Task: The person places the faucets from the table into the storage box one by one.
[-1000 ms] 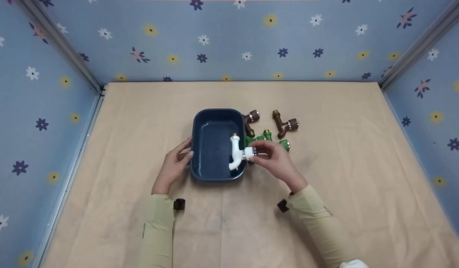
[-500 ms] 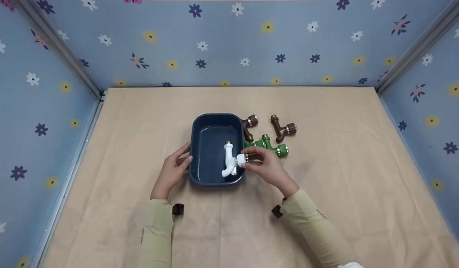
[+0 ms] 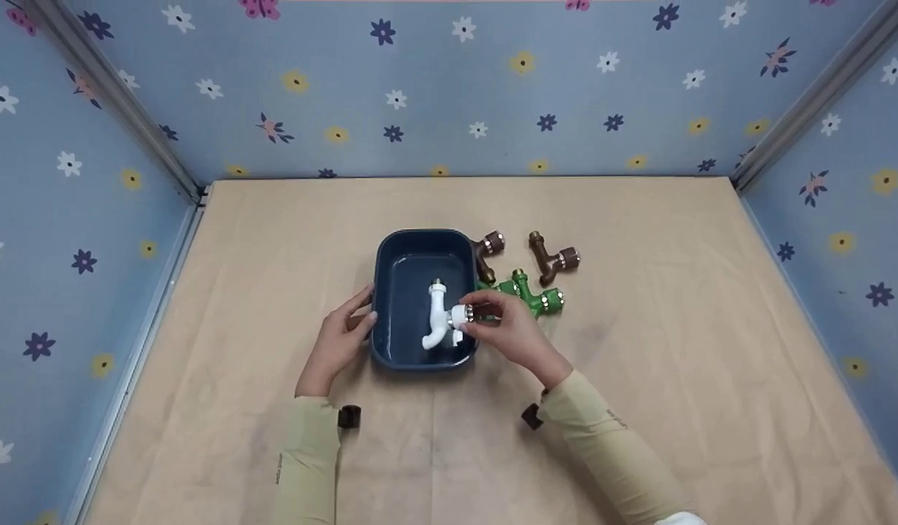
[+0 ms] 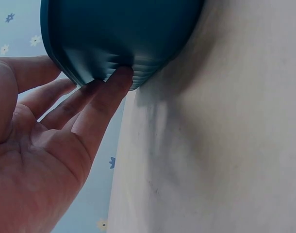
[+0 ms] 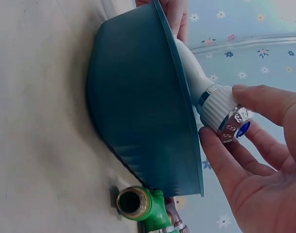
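Note:
My right hand [image 3: 513,332] pinches a white water tap [image 3: 437,318] by its ribbed knob. The tap's body reaches over the inside of a dark blue plastic basin [image 3: 401,299], its brass thread away from me and its spout toward me. Up close in the right wrist view, thumb and fingertips sit on the white knob [image 5: 219,108] with its silver end, just above the basin's rim. At the basin's left side, my left hand [image 3: 340,337] touches the outer wall; in the left wrist view the fingers [image 4: 102,109] lie extended against it.
Right of the basin lie green taps [image 3: 545,301] and a brown tap [image 3: 558,262]. Another brown tap [image 3: 490,248] lies partly hidden behind the basin's right edge. Flower-patterned blue walls [image 3: 449,87] enclose the beige-covered table [image 3: 660,306].
My right hand has carried the white tap left, from the basin's right edge farther over its inside. The left hand stays at the basin's side. The head view has shifted slightly.

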Tool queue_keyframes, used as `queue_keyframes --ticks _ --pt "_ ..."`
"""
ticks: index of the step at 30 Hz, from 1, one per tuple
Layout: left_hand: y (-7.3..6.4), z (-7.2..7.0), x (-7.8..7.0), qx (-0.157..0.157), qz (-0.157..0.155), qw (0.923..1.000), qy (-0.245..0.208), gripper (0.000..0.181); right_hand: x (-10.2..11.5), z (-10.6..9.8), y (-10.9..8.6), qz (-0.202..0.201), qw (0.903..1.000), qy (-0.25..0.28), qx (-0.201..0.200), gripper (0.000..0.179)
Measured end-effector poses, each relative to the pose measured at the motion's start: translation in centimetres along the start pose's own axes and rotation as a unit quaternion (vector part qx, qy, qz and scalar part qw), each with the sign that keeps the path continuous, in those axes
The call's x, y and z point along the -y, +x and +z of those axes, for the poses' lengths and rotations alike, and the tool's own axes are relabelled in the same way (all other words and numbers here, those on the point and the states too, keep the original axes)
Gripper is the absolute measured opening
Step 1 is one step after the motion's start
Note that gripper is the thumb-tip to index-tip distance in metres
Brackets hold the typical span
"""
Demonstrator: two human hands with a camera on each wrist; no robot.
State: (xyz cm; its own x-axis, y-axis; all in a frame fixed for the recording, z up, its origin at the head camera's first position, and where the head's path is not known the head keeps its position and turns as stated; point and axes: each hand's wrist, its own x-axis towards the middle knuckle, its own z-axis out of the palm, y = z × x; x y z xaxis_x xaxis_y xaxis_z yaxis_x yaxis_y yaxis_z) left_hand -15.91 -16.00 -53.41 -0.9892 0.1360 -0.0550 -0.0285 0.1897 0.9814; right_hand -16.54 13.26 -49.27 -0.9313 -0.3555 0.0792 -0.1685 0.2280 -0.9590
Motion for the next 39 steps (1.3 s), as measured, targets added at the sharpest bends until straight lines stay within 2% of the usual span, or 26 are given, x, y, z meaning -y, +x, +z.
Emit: queue_keyframes --ticks 13,30,32,39 --pt "0.0 0.0 -0.2 -0.003 -0.010 0.9999 0.003 0.052 0.7 1.9 0.5 -0.002 0.9995 -0.029 0.009 0.032" --pt "-0.1 0.0 -0.5 -0.001 -0.012 0.9999 0.003 0.052 1.0 3.2 2.1 0.036 0.9967 -0.065 0.034 0.034" --pt "0.0 0.1 -0.1 -0.004 -0.010 0.9999 0.002 0.052 1.0 3.4 2.1 0.035 0.9968 -0.063 0.037 0.033" --pt "-0.1 0.2 -0.2 -0.010 -0.013 0.9998 0.008 0.051 0.8 4.1 2.3 0.027 0.9956 -0.076 0.048 0.029"
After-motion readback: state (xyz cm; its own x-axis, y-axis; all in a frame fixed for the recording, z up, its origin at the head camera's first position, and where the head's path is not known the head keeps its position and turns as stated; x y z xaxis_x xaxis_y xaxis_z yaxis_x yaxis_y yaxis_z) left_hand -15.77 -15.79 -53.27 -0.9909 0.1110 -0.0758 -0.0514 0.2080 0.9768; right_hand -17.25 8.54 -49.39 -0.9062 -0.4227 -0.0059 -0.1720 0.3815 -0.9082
